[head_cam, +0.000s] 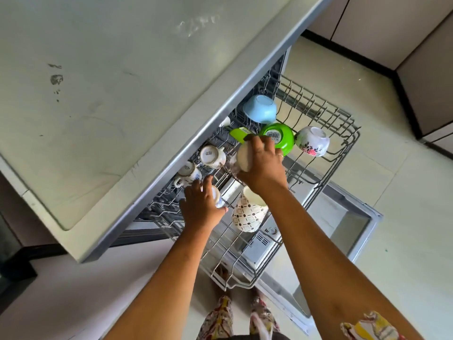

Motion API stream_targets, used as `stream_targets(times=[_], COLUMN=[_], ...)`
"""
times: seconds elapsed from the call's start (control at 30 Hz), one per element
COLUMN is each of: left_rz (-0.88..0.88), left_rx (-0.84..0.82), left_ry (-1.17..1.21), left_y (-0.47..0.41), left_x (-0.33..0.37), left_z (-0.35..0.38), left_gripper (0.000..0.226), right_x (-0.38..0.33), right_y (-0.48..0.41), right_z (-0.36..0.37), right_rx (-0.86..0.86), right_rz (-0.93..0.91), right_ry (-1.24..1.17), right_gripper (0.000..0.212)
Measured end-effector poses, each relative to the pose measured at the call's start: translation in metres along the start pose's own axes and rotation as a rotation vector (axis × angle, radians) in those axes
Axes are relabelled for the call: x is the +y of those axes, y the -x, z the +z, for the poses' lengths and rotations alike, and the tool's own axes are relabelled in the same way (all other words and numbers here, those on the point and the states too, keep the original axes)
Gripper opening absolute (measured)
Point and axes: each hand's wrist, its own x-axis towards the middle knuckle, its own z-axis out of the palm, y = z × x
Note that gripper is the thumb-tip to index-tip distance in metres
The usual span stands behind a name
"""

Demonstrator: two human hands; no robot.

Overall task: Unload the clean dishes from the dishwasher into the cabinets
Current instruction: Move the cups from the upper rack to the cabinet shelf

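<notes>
The dishwasher's upper wire rack [326, 153] is pulled out over the open door [343, 224]. My right hand [263, 165] grips an upturned cream cup [245, 158] in the rack's middle. My left hand [203, 204] closes around a small white cup [217, 196] near the rack's left side, mostly hidden by my fingers. Two upturned white teacups [212, 155] [187, 171] sit beside the counter edge. A patterned white mug [247, 212] lies between my arms. Upturned bowls stand further along: blue [261, 109], green [279, 137], floral white [312, 141].
A pale countertop [110, 94] overhangs the rack on the left. A green utensil [239, 134] lies behind my right hand. Cabinet doors with black plinths [416, 69] line the upper right. Tiled floor [404, 241] lies around the door; my feet are below the rack.
</notes>
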Motion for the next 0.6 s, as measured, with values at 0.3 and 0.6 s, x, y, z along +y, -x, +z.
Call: stream_targets(times=[0.3,0.6], left_rz=[0.262,0.076], left_rx=[-0.198,-0.073], left_ry=[0.183,0.24], left_y=[0.013,0.015], left_x=[0.071,0.074], left_z=[0.02,0.036], left_gripper=[0.102,0.092], right_x=[0.047,0.069], right_y=[0.024,0.054], right_z=[-0.032,-0.02], right_rx=[0.083,0.123], right_rz=[0.276,0.277], right_ry=[-0.157,-0.194], right_gripper=[0.082,0.082])
